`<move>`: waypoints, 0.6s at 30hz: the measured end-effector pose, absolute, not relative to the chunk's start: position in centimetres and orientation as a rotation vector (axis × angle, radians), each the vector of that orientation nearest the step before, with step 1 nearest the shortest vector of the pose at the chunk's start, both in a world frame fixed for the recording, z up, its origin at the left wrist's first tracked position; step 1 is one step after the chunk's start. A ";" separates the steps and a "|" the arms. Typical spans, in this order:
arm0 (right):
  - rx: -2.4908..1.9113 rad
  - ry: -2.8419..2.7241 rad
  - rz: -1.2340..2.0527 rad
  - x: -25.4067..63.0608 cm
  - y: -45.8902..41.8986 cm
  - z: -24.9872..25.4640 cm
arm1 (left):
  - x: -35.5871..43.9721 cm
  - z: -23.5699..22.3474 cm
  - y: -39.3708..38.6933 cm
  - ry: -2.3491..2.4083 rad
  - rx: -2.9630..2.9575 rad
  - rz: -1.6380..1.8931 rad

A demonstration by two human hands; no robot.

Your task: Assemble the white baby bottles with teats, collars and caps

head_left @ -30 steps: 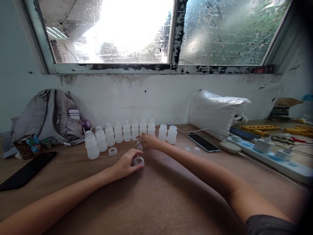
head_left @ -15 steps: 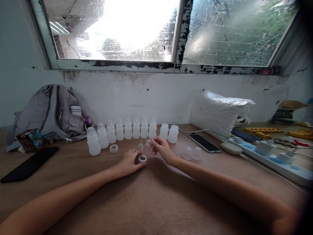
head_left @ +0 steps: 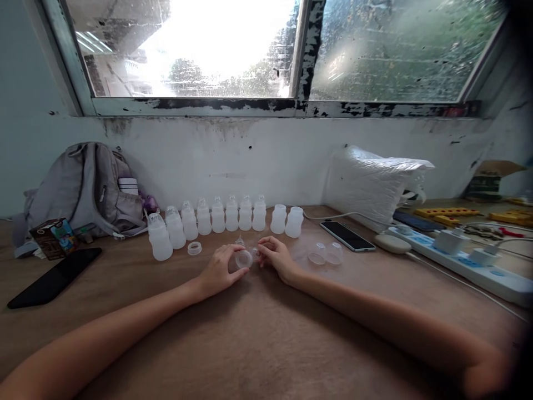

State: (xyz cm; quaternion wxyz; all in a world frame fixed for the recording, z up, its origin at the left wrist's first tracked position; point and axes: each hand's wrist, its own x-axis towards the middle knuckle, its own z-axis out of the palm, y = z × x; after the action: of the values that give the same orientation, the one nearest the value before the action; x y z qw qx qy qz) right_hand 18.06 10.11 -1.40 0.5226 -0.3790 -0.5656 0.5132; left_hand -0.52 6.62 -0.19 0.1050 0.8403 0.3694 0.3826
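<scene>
My left hand is closed on a translucent screw ring, tilted up off the wooden table. My right hand pinches a small clear teat right beside the ring, nearly touching it. Another clear teat stands just behind my hands. A spare ring lies to the left. A row of several white baby bottles runs along the wall; the two at the right end have no tops. Two clear dome caps rest to the right of my right hand.
A grey backpack, a small carton and a black phone sit at the left. Another phone, a white plastic bag, a power strip with plugs and cables lie at the right.
My left hand lifted the ring from the table and tilted it. My right hand picked up a teat near the bottles and brought it back to the ring.
</scene>
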 end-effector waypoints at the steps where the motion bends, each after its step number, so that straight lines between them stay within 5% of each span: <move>1: -0.891 -1.396 1.241 18.0 9.9 -1.4 | -0.5 -0.1 6.4 1.064 2.495 1.149; 5: -0.799 -1.729 1.205 17.4 8.7 -1.2 | -0.4 0.3 5.8 0.986 2.524 1.207; 12: -0.913 -2.148 0.672 17.4 8.1 -1.2 | -0.5 0.7 5.1 0.880 2.648 1.102; 18: -0.979 -1.962 0.810 17.7 8.9 -1.3 | -0.3 0.6 5.3 1.022 2.670 1.020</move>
State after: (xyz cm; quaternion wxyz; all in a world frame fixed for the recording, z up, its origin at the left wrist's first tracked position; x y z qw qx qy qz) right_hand 17.66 8.88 -1.29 0.3914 -0.3853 -0.7724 0.3188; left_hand -0.29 5.31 0.62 0.0529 0.8784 0.3363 0.3354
